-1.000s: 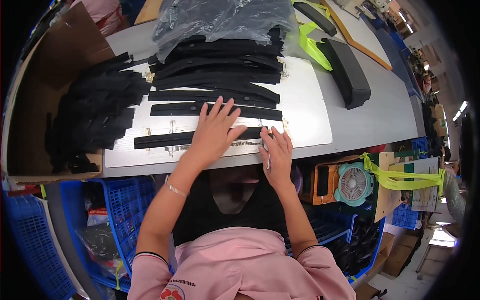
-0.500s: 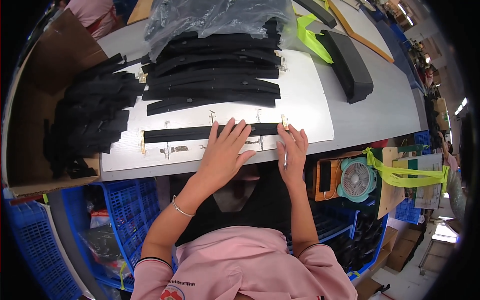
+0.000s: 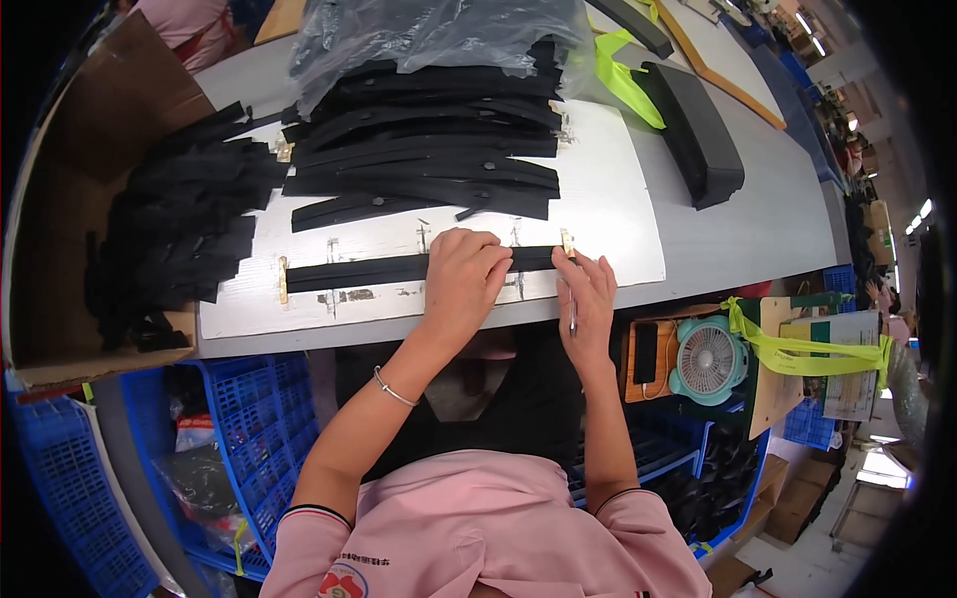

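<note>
Head view, nearest first: the left hand [image 3: 464, 277] lies palm down with fingers spread, pressing flat on a long black strip [image 3: 399, 269], not curled around it. That strip runs lengthwise across a white board [image 3: 618, 214] on the grey table [image 3: 778, 199], stretching well out to the left of the pressing hand as far as a small brass stop [image 3: 283, 279] at its end. Just right of that hand, the right hand [image 3: 586, 299] rests on the strip's other end beside a second brass stop [image 3: 566, 242], its fingers closed around a thin pen-like tool [image 3: 573, 317] that points back toward the body.

To do this step well, I judge the left palm should keep the strip hard down and straight between the two stops, so it cannot creep while the right hand works at its end; the tool should stay close to the stop, where the strip is best supported.

Beyond both hands lies a fanned stack of similar black strips [image 3: 429, 169], partly under a clear plastic bag [image 3: 439, 35]. Far to the left of the grip, a cardboard box [image 3: 70, 149] holds more black pieces, and far right lies a thick black foam bar [image 3: 698, 135]
</note>
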Available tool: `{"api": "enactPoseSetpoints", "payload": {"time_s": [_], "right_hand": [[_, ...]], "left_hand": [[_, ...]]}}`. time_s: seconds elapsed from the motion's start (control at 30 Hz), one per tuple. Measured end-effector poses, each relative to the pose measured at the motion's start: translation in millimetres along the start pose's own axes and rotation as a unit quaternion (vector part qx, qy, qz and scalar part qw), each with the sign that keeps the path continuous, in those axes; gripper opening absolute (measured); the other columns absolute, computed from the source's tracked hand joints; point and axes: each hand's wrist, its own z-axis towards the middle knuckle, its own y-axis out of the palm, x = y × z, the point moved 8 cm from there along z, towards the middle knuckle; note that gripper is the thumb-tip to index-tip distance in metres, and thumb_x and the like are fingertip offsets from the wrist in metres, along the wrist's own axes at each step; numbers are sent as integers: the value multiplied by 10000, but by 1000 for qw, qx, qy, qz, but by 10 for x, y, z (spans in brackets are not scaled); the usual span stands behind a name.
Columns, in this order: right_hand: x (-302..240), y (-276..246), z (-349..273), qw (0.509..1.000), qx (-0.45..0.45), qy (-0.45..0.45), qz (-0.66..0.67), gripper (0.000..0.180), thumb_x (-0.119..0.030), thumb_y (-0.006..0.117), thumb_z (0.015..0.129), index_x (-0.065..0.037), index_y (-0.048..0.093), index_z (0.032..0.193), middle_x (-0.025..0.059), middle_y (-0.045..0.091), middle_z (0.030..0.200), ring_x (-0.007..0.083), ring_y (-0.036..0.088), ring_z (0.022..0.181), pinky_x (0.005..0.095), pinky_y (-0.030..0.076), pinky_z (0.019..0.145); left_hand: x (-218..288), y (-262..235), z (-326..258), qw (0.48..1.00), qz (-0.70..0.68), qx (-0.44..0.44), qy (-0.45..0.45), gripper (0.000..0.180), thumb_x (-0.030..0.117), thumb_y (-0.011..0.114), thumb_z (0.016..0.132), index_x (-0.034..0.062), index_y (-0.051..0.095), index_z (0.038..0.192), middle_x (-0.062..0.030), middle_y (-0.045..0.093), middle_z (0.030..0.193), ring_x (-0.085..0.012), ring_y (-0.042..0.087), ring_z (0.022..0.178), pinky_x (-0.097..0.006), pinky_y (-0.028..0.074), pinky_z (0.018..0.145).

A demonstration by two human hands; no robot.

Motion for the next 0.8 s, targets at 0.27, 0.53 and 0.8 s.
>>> {"api": "enactPoseSetpoints", "payload": {"time_s": [0.27,0.53,0.8], "right_hand": [[52,34,459,964,-6,115,241,124,-41,677,965,-22,733,1074,78,709,920,182,646,857,312,501,866],[207,491,408,937,-25,146,315,182,-137,691,1001,39,704,959,84,704,823,129,632,675,268,491,622],[158,492,432,951,-38,125,281,180,-149,696,991,28,712,961,96,725,862,190,670,676,286,508,621]], "left_hand": [[83,-2,9,998,39,19,34,118,61,774,802,61,730,911,-31,654,978,-253,594,984,-417,445,964],[76,-2,-1,998,45,16,28,127,62,791,793,66,754,915,-35,681,1007,-261,608,1002,-405,456,939],[69,5,-3,998,49,19,26,133,73,798,788,66,754,914,-31,678,1016,-262,602,1023,-412,451,951]]}}
